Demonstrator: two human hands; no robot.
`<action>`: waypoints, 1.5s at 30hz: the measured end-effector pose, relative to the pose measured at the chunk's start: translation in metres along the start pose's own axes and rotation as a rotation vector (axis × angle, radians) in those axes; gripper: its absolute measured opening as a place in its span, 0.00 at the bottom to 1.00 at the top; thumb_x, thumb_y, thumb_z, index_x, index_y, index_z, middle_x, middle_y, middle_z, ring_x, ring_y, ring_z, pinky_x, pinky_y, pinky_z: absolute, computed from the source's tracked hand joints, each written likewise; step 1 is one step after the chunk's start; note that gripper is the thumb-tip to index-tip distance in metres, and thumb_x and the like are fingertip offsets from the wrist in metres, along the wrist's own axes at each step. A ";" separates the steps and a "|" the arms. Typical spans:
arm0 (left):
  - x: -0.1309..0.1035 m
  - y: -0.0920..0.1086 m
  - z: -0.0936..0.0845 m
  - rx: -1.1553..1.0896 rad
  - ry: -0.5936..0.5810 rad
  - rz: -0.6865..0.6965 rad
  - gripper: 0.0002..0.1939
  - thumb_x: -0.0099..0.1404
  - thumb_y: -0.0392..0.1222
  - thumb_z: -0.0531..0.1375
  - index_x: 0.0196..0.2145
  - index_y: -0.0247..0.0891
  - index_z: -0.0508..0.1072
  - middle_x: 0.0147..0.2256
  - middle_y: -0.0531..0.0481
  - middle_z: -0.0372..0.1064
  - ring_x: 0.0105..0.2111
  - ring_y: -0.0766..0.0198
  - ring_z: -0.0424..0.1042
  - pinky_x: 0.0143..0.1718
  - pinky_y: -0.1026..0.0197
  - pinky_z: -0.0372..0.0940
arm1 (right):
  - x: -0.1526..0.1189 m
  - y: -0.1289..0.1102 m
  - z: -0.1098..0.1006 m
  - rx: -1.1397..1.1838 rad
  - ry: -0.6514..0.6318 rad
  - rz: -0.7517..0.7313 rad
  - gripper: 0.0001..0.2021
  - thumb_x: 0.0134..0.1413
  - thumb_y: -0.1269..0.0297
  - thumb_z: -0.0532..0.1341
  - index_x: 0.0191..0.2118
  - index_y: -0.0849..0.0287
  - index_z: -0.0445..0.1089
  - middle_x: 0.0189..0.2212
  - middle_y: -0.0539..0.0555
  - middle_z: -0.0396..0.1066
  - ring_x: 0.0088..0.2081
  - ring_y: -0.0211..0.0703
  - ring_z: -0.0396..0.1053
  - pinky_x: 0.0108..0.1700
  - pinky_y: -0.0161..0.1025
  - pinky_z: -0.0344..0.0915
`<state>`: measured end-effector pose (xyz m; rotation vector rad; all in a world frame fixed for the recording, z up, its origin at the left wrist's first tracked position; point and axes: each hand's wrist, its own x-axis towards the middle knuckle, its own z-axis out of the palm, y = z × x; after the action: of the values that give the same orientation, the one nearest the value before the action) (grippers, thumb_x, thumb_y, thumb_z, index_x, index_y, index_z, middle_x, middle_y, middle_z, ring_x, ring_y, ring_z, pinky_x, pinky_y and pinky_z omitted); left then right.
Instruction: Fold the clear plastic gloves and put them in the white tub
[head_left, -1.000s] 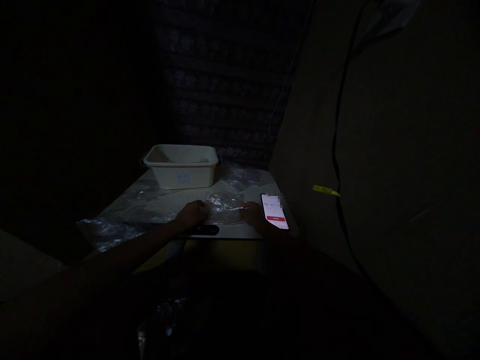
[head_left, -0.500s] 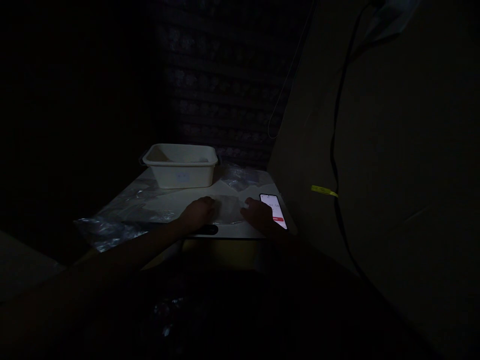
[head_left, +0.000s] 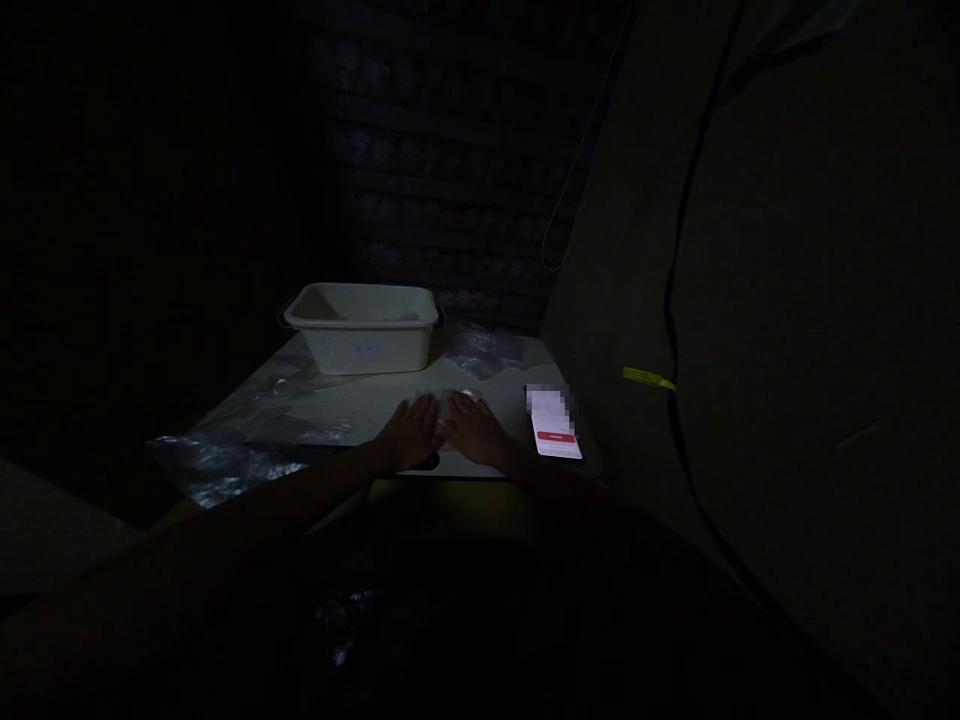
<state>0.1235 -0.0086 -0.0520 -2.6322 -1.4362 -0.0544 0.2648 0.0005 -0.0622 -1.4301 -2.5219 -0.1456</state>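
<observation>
Side by side near the table's front edge, my left hand point(head_left: 411, 432) and my right hand point(head_left: 474, 428) lie flat with fingers stretched forward. Both press on a clear plastic bag point(head_left: 444, 396), mostly hidden beneath them; a shiny strip shows past the fingertips. Under my left hand the end of a dark, flat object point(head_left: 430, 462) sticks out. To the right of my right hand, a phone point(head_left: 556, 425) with a lit screen and a red button lies on the white table point(head_left: 360, 398).
Behind my hands stands a cream plastic tub point(head_left: 367, 350) with dark handles. Clear plastic point(head_left: 225, 468) hangs over the table's left front edge, and more plastic film point(head_left: 484, 348) lies at the back. A black cable point(head_left: 670, 300) with a yellow tag runs down the right wall.
Both hands have gone from gripping the plastic bag's two sides to lying flat on it, closer together. My right hand has moved left, away from the phone.
</observation>
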 end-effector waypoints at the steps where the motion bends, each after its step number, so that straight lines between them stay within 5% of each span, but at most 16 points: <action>1: -0.001 -0.001 0.001 0.001 -0.011 -0.007 0.26 0.59 0.47 0.40 0.50 0.27 0.52 0.52 0.35 0.45 0.53 0.53 0.42 0.48 0.50 0.42 | -0.003 0.002 0.001 -0.019 -0.023 0.024 0.26 0.52 0.56 0.37 0.52 0.67 0.49 0.53 0.60 0.48 0.54 0.44 0.42 0.52 0.46 0.39; 7: -0.001 -0.008 0.005 0.014 -0.029 -0.093 0.34 0.55 0.56 0.40 0.52 0.25 0.49 0.53 0.32 0.42 0.53 0.50 0.39 0.47 0.45 0.38 | -0.013 0.010 -0.006 -0.055 -0.092 0.147 0.27 0.51 0.53 0.35 0.53 0.64 0.47 0.54 0.59 0.44 0.55 0.46 0.40 0.51 0.52 0.38; 14: -0.004 -0.021 -0.002 -0.027 -0.008 -0.151 0.33 0.56 0.56 0.38 0.51 0.28 0.50 0.53 0.34 0.42 0.52 0.48 0.41 0.45 0.41 0.36 | -0.015 0.024 -0.012 0.040 -0.100 0.187 0.24 0.52 0.55 0.39 0.52 0.61 0.48 0.54 0.58 0.45 0.54 0.44 0.40 0.50 0.54 0.36; 18: -0.007 -0.020 -0.025 -0.045 0.119 0.063 0.25 0.55 0.51 0.44 0.46 0.33 0.59 0.47 0.38 0.57 0.47 0.53 0.53 0.44 0.50 0.45 | -0.016 0.034 -0.026 0.086 -0.056 0.318 0.22 0.52 0.58 0.39 0.51 0.61 0.50 0.53 0.57 0.47 0.54 0.42 0.42 0.50 0.50 0.40; 23: -0.008 0.009 -0.044 0.022 0.064 0.380 0.10 0.52 0.39 0.49 0.24 0.33 0.69 0.26 0.41 0.67 0.30 0.58 0.65 0.32 0.58 0.55 | -0.015 0.035 -0.038 0.094 0.018 0.352 0.21 0.53 0.59 0.39 0.50 0.62 0.52 0.52 0.58 0.50 0.53 0.42 0.45 0.50 0.48 0.43; 30: -0.001 0.034 -0.038 0.125 -0.002 0.397 0.08 0.48 0.29 0.51 0.24 0.32 0.69 0.25 0.40 0.68 0.26 0.59 0.66 0.29 0.58 0.56 | -0.013 0.026 -0.043 0.100 0.054 0.308 0.20 0.53 0.59 0.39 0.49 0.62 0.53 0.50 0.58 0.53 0.52 0.43 0.48 0.49 0.49 0.44; 36: 0.007 0.021 -0.051 -0.321 0.076 0.153 0.10 0.50 0.38 0.51 0.17 0.33 0.67 0.21 0.44 0.67 0.23 0.61 0.65 0.27 0.61 0.57 | -0.010 0.039 -0.043 0.394 0.119 0.402 0.18 0.52 0.60 0.41 0.44 0.58 0.60 0.46 0.56 0.59 0.49 0.40 0.54 0.49 0.42 0.47; 41: 0.010 -0.007 -0.068 -1.252 0.315 -0.261 0.05 0.45 0.39 0.53 0.19 0.35 0.66 0.16 0.54 0.61 0.17 0.71 0.60 0.20 0.67 0.54 | -0.003 0.048 -0.050 1.172 0.074 0.634 0.24 0.53 0.57 0.34 0.41 0.62 0.60 0.38 0.58 0.65 0.40 0.40 0.63 0.40 0.40 0.57; 45: 0.007 -0.019 -0.065 -1.550 0.367 -0.499 0.04 0.44 0.36 0.53 0.16 0.33 0.63 0.13 0.56 0.57 0.13 0.73 0.54 0.14 0.68 0.49 | -0.002 0.033 -0.055 1.734 -0.125 0.507 0.26 0.51 0.51 0.34 0.37 0.62 0.61 0.33 0.58 0.67 0.36 0.41 0.65 0.36 0.41 0.60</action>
<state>0.1138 -0.0020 0.0154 -2.4959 -2.3198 -2.3590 0.3026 0.0046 -0.0101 -1.0214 -1.1821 1.6950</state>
